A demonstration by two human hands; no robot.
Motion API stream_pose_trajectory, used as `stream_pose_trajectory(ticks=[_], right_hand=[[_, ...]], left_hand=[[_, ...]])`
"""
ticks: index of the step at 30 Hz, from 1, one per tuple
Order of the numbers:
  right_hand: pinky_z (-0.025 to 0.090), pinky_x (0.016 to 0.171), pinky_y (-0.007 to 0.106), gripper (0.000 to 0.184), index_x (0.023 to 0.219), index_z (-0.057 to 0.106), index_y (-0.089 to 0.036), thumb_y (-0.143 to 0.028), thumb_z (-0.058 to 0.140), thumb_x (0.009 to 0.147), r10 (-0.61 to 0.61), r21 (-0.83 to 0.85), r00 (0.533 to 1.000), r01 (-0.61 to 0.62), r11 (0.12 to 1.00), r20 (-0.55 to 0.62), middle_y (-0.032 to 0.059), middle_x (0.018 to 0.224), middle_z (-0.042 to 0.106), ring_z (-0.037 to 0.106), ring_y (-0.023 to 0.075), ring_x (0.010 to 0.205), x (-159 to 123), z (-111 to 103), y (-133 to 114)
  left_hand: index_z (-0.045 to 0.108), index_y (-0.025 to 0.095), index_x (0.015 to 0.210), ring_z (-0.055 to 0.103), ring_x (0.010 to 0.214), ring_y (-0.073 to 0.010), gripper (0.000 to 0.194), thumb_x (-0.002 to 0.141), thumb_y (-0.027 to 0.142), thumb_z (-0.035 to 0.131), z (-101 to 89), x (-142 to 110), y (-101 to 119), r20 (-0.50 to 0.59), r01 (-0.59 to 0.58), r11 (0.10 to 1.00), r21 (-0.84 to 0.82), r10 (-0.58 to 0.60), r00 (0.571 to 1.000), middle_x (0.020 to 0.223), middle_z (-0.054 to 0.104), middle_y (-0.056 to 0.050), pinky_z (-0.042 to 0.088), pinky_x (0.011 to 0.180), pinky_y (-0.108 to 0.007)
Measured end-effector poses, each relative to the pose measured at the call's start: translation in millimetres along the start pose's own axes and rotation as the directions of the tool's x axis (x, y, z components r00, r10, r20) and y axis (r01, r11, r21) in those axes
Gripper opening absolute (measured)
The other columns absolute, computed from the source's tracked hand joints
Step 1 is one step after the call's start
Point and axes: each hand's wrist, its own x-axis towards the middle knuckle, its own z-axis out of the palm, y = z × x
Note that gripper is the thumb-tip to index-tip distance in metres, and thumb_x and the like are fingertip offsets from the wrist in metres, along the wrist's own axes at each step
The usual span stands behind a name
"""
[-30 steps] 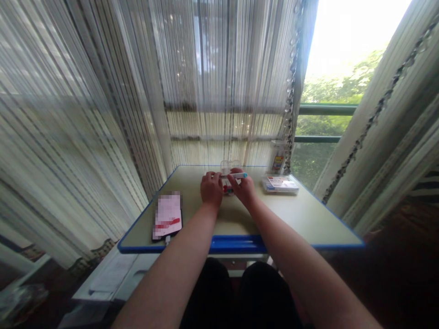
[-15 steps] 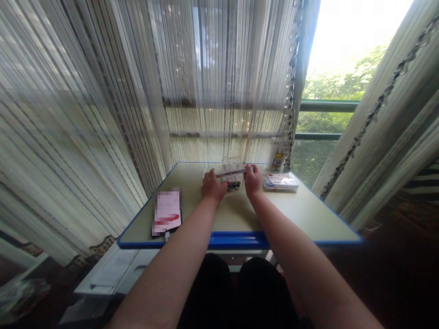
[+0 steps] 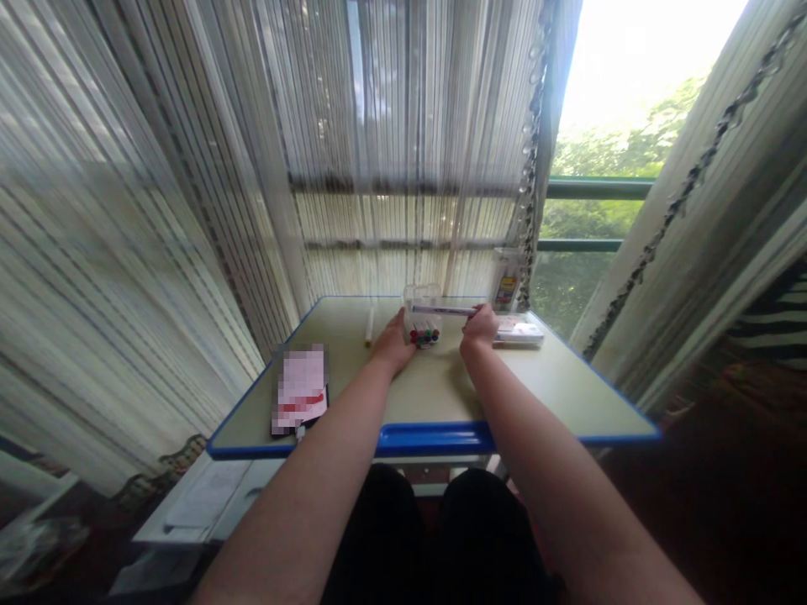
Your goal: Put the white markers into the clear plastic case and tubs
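A clear plastic marker case (image 3: 421, 294) stands with its lid up near the middle of the table, several markers (image 3: 426, 337) with coloured ends lying in it. My left hand (image 3: 394, 346) grips the case's left side, thumb at the front and fingers behind. In my right hand (image 3: 480, 326) is a white marker (image 3: 441, 310), held by its right end. It points left, almost level, above the case and in front of the raised lid. To the left of my left hand, another white marker (image 3: 369, 326) lies on the tabletop.
At the right of the table (image 3: 435, 395) lies a flat clear pack (image 3: 520, 331), with an upright clear packet (image 3: 506, 286) behind it. A blurred-out phone-like device (image 3: 299, 391) with a cable is at the left. Striped curtains (image 3: 403, 151) hang behind.
My left hand has let go of the marker's left end and come down to the case's side. My right hand has carried the marker a little to the right. The view has shifted slightly.
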Motion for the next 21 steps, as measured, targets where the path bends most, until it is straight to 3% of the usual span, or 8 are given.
stream_pose_trajectory(ticks=[5, 9, 12, 16, 18, 21], right_hand=[[0.037, 0.048, 0.023, 0.029, 0.081, 0.055, -0.02, -0.035, 0.032, 0.087, -0.004, 0.155, 0.996, 0.019, 0.988, -0.092, -0.005, 0.053, 0.047, 0.045, 0.0121, 0.047, -12.8, 4.4, -16.0], [0.042, 0.056, 0.024, 0.025, 0.083, 0.056, -0.019, -0.041, 0.044, 0.083, -0.228, 0.157, 0.97, 0.239, 0.958, -0.079, -0.0029, 0.059, 0.054, 0.052, 0.0126, 0.055, -34.8, 0.7, -35.0], [0.043, 0.058, 0.024, 0.02, 0.086, 0.058, -0.019, -0.037, 0.052, 0.079, -0.395, 0.077, 0.915, 0.389, 0.918, 0.082, -0.0029, 0.061, 0.057, 0.052, 0.0118, 0.054, -50.7, -0.4, -43.3], [0.045, 0.062, 0.025, 0.016, 0.088, 0.06, -0.019, -0.029, 0.052, 0.078, -0.531, 0.008, 0.819, 0.543, 0.84, 0.215, 0.0009, 0.072, 0.063, 0.053, 0.0111, 0.055, -59.7, 2.4, -44.1], [0.046, 0.065, 0.026, 0.016, 0.089, 0.061, -0.02, -0.028, 0.051, 0.08, -0.582, -0.012, 0.779, 0.601, 0.799, 0.234, 0.0023, 0.075, 0.065, 0.055, 0.0122, 0.059, -60.1, 3.6, -43.0], [0.047, 0.069, 0.028, 0.016, 0.091, 0.061, -0.02, -0.029, 0.052, 0.082, -0.652, -0.013, 0.716, 0.675, 0.737, 0.251, 0.0041, 0.079, 0.066, 0.057, 0.0138, 0.064, -59.8, 4.1, -41.8]], left_hand=[[0.036, 0.015, 0.139, 0.046, 0.126, -0.023, 0.071, 0.073, 0.02, 0.06, -3.3, -0.6, 3.1, 0.051, 0.04, 0.998, 0.053, -0.043, 0.998, 0.14, 0.046, -0.012, 0.036, 0.103, -0.03], [0.046, 0.019, 0.131, 0.056, 0.113, -0.0238, 0.051, 0.081, 0.018, 0.049, -4.4, 0.5, 5.6, 0.073, 0.117, 0.981, 0.156, -0.13, 0.989, 0.126, 0.059, -0.011, 0.042, 0.095, -0.034], [0.051, 0.019, 0.125, 0.06, 0.107, -0.023, 0.044, 0.083, 0.013, 0.043, -5.2, 0.7, 6.9, 0.04, 0.15, 0.971, 0.184, -0.16, 0.986, 0.115, 0.065, -0.011, 0.044, 0.091, -0.034], [0.046, 0.018, 0.128, 0.059, 0.108, -0.0205, 0.05, 0.079, 0.007, 0.042, -8.9, -1.6, 9.8, -0.147, 0.166, 0.98, 0.111, -0.149, 0.978, 0.12, 0.061, -0.012, 0.044, 0.091, -0.032], [0.044, 0.018, 0.129, 0.058, 0.107, -0.019, 0.05, 0.08, 0.01, 0.044, -11.0, -3.3, 12.2, -0.232, 0.11, 0.991, 0.075, -0.09, 0.969, 0.122, 0.059, -0.011, 0.045, 0.092, -0.03], [0.04, 0.018, 0.133, 0.057, 0.104, -0.018, 0.05, 0.084, 0.019, 0.047, -13.1, -5.4, 16.2, -0.278, -0.031, 0.998, 0.059, 0.046, 0.96, 0.118, 0.058, -0.01, 0.045, 0.09, -0.029]])
